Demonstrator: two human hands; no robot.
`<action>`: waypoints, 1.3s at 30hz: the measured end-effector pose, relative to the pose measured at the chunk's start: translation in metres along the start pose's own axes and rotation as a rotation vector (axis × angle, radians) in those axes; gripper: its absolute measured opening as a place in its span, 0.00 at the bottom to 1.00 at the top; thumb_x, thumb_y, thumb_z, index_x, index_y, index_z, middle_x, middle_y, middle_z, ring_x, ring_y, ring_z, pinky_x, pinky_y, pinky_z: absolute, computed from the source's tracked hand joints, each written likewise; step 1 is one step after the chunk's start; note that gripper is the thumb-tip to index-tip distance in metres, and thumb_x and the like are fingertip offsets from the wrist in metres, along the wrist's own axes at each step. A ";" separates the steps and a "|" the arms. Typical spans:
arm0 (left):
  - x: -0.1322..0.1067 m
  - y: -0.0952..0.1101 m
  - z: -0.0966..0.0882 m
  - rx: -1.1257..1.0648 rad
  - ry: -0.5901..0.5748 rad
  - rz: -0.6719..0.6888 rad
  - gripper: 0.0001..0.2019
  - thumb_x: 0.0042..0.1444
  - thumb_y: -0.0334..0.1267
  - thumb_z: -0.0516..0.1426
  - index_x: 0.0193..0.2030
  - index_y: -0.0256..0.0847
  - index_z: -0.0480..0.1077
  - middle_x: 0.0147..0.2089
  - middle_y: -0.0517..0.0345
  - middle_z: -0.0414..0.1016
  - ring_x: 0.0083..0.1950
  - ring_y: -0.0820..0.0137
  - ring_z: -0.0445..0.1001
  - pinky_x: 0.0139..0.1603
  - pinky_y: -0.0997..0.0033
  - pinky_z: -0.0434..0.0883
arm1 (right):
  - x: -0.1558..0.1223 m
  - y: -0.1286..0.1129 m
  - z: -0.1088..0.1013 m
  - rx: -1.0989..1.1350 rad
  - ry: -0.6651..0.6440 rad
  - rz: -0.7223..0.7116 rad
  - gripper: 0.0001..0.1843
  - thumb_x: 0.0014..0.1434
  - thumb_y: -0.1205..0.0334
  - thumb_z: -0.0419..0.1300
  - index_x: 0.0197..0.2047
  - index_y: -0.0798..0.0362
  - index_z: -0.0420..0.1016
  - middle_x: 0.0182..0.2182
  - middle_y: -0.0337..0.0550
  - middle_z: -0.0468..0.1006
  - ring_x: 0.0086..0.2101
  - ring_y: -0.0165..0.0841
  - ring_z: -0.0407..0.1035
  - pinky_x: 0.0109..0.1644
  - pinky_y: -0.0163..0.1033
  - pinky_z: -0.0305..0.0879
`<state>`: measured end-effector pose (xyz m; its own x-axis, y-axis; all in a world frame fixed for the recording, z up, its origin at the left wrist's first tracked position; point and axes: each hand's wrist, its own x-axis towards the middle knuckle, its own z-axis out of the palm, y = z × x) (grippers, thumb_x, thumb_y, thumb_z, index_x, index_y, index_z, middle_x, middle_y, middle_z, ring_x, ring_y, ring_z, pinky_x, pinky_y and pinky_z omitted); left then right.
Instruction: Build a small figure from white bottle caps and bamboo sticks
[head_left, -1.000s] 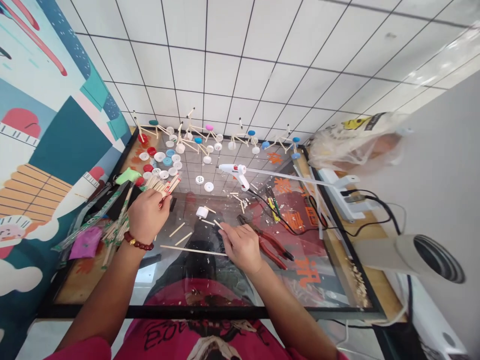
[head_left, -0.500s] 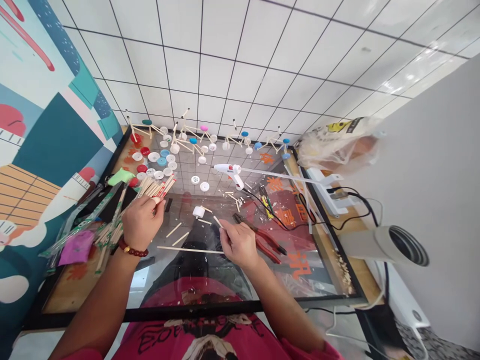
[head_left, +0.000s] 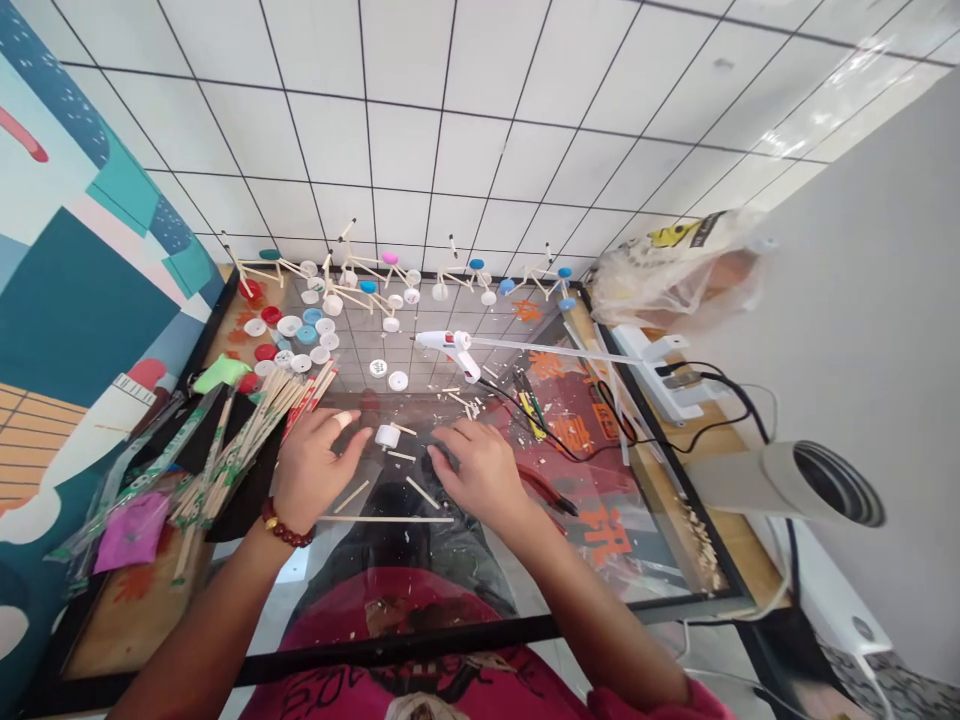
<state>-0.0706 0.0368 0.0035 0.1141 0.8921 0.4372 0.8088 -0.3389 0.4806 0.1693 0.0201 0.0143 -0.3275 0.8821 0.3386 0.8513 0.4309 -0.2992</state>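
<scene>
My left hand [head_left: 319, 460] is open, thumb spread from the fingers, beside a bundle of wooden sticks [head_left: 262, 415]. A pale wrap circles one finger. My right hand [head_left: 480, 470] is open too, fingers curved and thumb apart, over the glass by the red-handled pliers [head_left: 551, 490]; it hides their jaws, so contact is unclear. Between the hands sits a small white cap piece [head_left: 388, 436] with a short stick [head_left: 403, 430] at its side. Nearer me lie cut sticks, one slanted stick [head_left: 424, 492] near my right thumb, and a long stick [head_left: 390, 519].
A white glue gun [head_left: 446, 345] rests mid-table, its cord running right to a power strip [head_left: 667, 375]. Bottle caps [head_left: 306, 334] cluster at back left. Stick-and-cap figures [head_left: 450, 280] line the back edge. A yellow cutter [head_left: 534, 415] and a paper roll [head_left: 787, 480] are at right.
My right hand has let go of a short stick, which now lies slanted on the glass. My left hand has moved right from the stick bundle and opened. The view shifted slightly.
</scene>
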 end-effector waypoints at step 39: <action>-0.002 0.021 0.027 -0.199 -0.099 -0.082 0.13 0.59 0.38 0.60 0.50 0.42 0.73 0.45 0.51 0.78 0.38 0.68 0.77 0.42 0.68 0.75 | 0.025 0.013 0.037 0.283 -0.037 -0.033 0.08 0.66 0.65 0.55 0.40 0.51 0.76 0.38 0.42 0.77 0.39 0.32 0.70 0.46 0.41 0.55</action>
<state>-0.0382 0.0357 -0.0075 0.1169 0.9405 0.3189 0.6888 -0.3081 0.6562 0.1577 0.0545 -0.0141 -0.3725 0.8707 0.3210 0.6937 0.4910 -0.5270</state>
